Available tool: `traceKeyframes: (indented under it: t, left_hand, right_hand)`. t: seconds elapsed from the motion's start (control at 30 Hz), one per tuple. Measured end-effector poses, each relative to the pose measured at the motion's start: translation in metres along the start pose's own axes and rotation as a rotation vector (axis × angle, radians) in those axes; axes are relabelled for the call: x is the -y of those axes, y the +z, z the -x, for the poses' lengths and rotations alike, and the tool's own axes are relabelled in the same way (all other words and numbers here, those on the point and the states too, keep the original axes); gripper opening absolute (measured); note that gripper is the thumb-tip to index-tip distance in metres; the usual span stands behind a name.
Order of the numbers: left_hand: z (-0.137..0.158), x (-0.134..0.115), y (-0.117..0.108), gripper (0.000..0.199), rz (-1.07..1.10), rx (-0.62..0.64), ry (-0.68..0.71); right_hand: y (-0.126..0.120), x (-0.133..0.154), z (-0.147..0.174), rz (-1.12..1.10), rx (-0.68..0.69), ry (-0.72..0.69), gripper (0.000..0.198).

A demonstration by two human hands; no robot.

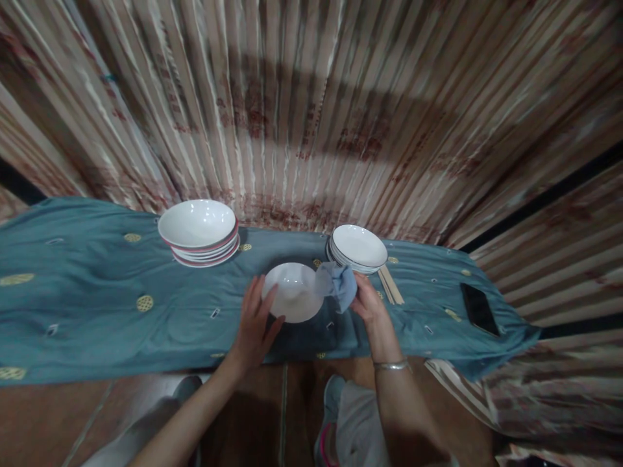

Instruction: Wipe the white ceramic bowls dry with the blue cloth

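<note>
A single white bowl [294,292] sits in the middle of the cloth-covered table, near its front edge. My left hand [256,321] rests against the bowl's left side, its fingers spread over the rim and the thumb near the front. On the other side, my right hand [366,297] grips a crumpled light-blue cloth [344,287], part of which is blurred over the bowl's right rim. That wrist wears a silver bangle. Just behind the right hand stands a stack of white dark-rimmed plates [360,245].
Red-rimmed white bowls and plates [198,224] are stacked at the back left. Wooden chopsticks [390,285] lie beside the plates, and a black phone [479,309] lies near the right end. A pleated curtain [302,117] hangs behind the teal tablecloth [185,324].
</note>
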State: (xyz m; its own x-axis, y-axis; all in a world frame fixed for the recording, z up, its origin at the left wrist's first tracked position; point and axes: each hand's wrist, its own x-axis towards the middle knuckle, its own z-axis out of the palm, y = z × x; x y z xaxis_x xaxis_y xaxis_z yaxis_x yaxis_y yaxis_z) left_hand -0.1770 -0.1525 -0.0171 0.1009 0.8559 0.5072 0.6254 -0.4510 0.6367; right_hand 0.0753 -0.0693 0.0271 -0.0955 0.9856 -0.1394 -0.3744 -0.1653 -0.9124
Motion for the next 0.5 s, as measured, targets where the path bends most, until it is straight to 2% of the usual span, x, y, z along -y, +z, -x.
traceKeyframes:
  t: [0.07, 0.13, 0.23, 0.5]
  left_hand:
    - [0.000, -0.007, -0.002, 0.039, -0.080, 0.097, 0.142]
    - [0.000, -0.010, 0.000, 0.030, -0.089, 0.185, 0.187]
    - [-0.002, -0.010, 0.005, 0.027, -0.042, 0.252, 0.134]
    - [-0.012, -0.007, 0.009, 0.022, 0.232, 0.239, -0.019]
  right_hand:
    - [0.003, 0.000, 0.000, -0.002, -0.023, -0.007, 0.027]
    - [0.006, -0.001, 0.000, -0.001, -0.037, 0.002, 0.031]
    - [0.007, -0.003, -0.001, 0.015, -0.048, 0.018, 0.034]
    - [0.012, -0.007, -0.002, 0.095, -0.007, 0.059, 0.040]
